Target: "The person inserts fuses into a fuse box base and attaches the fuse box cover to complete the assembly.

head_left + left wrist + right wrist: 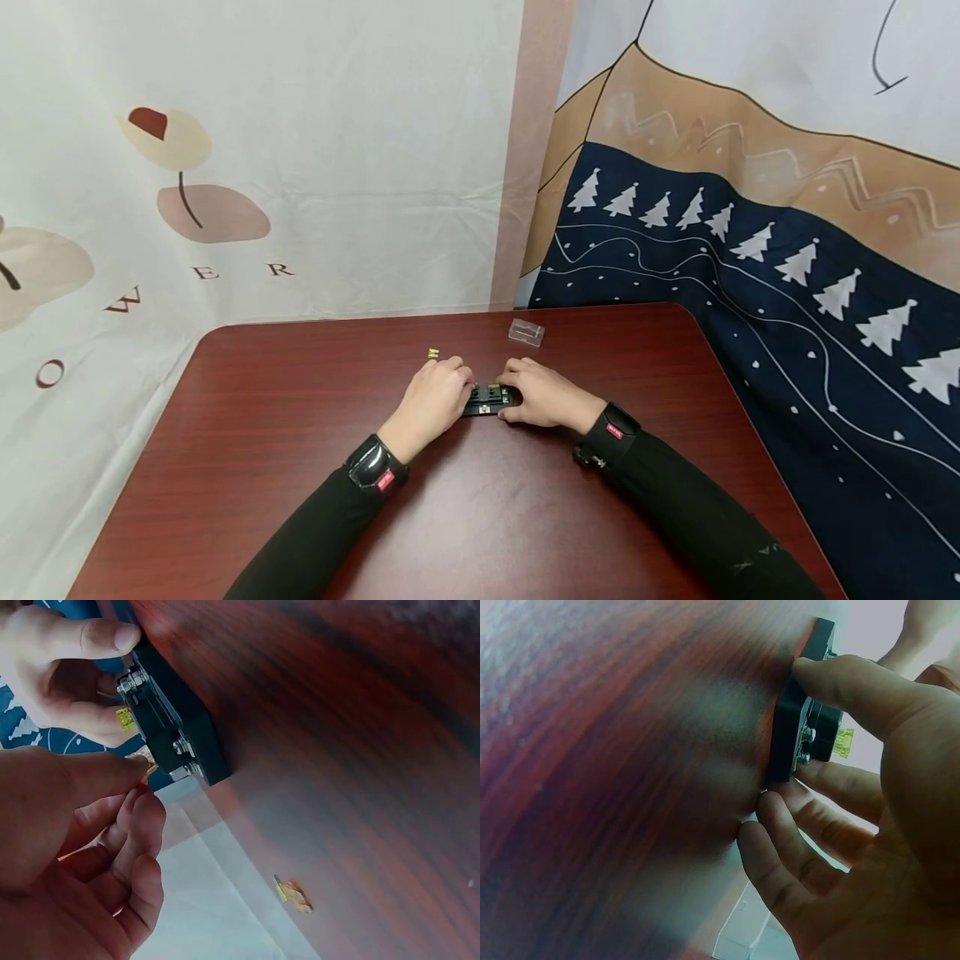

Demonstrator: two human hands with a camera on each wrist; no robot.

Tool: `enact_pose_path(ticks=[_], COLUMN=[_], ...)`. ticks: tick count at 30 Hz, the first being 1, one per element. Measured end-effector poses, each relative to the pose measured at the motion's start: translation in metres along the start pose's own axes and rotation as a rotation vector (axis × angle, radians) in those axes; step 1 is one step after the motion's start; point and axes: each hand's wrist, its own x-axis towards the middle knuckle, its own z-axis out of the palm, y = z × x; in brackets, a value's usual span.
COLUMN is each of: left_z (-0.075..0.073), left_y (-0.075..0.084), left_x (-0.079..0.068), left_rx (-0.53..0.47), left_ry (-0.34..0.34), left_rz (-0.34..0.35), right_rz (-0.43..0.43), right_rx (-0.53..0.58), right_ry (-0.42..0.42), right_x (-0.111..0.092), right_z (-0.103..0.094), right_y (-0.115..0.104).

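A black terminal block with metal screws lies on the table between the two hands. My right hand holds its right end, thumb along the near edge and fingers at the far side. My left hand is at the block's other end. In the left wrist view, its thumb and forefinger pinch a small copper-coloured piece against the block; the fingertips partly hide it. A translucent yellow piece stands up from the block near the right fingers. Another small yellow-and-copper piece lies beyond the left hand.
A clear plastic cover lies near the table's far edge, beyond the right hand. The reddish-brown table meets hanging printed cloths at the back. Both forearms wear black sleeves and wrist cameras.
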Motion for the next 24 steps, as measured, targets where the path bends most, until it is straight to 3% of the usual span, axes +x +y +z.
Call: enact_pose_path(ticks=[9, 24], left_z=[-0.0027, -0.0001], left_y=[0.0018, 0.0014], left_x=[-0.0004, -0.0016], left_rx=[-0.016, -0.021], left_ry=[0.031, 0.027], left_rz=[0.029, 0.03], right_rz=[-0.001, 0.001], right_rx=[-0.001, 0.01], right_ry=[-0.004, 0.007], right_x=[-0.0004, 0.0], right_z=[-0.0004, 0.0028], right_y=[-0.0007, 0.0031])
